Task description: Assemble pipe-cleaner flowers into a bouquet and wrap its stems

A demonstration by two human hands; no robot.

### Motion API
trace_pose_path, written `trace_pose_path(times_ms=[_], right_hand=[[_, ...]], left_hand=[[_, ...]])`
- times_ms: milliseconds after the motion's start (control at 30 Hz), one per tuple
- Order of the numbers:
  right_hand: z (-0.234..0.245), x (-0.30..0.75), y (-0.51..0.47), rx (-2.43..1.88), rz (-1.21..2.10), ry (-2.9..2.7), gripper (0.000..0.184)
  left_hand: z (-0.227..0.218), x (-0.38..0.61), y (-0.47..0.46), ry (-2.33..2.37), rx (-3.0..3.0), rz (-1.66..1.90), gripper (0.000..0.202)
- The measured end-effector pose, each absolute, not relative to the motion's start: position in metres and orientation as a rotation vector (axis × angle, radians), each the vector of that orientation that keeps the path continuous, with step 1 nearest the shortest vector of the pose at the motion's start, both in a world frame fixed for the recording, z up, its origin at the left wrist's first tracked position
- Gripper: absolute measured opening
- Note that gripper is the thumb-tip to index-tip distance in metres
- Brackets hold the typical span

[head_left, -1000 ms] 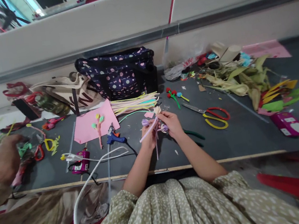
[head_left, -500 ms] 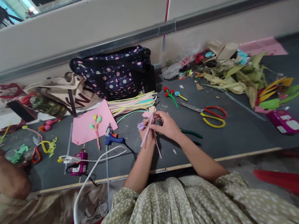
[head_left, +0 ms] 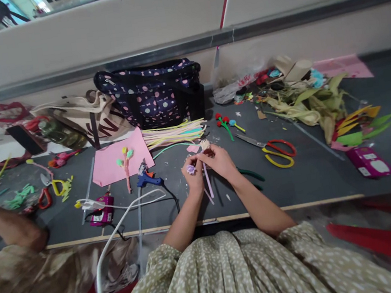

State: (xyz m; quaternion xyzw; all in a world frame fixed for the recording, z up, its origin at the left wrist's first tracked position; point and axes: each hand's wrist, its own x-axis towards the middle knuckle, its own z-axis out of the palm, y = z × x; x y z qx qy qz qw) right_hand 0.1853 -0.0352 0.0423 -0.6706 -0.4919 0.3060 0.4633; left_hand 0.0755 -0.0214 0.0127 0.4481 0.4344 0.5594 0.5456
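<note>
Both hands meet over the dark table in front of me. My left hand (head_left: pixel 194 175) is closed on lilac pipe cleaners (head_left: pixel 208 183), whose ends hang below the fingers. A curled lilac bunch (head_left: pixel 191 169) shows at its knuckles. My right hand (head_left: pixel 219 162) pinches the same lilac strands from the other side, fingertips touching the left ones. A cream tuft (head_left: pixel 205 144) sticks up just beyond the fingertips; whether it is joined to the strands I cannot tell. Dark green-handled pliers (head_left: pixel 251 173) lie partly hidden by my right forearm.
A blue glue gun (head_left: pixel 149 178) lies left of my hands, its cord trailing. Beyond are a pink sheet (head_left: pixel 111 165), pipe cleaners (head_left: pixel 175 134) and a patterned bag (head_left: pixel 152 99). Scissors (head_left: pixel 272 148) and corn husks (head_left: pixel 306 106) lie right. A co-worker's arm (head_left: pixel 9 216) is at far left.
The lilac strands, which pointed up and slanted across my hands, now hang down between them. My left hand has turned, with the curled bunch over its knuckles. The co-worker's arm has shifted.
</note>
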Motion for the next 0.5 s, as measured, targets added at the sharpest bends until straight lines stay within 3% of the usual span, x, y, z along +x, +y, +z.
trace_pose_path(times_ms=[233,500], right_hand=[[0.043,0.181,-0.034,-1.547,0.750,-1.218,0.015],[0.058,0.195,-0.036,-1.608,0.784,-1.466,0.020]], left_hand=[[0.012,0.075,-0.022,1.037,1.000,1.299,0.023],[0.018,0.076,-0.018,0.884,0.638,1.149,0.022]])
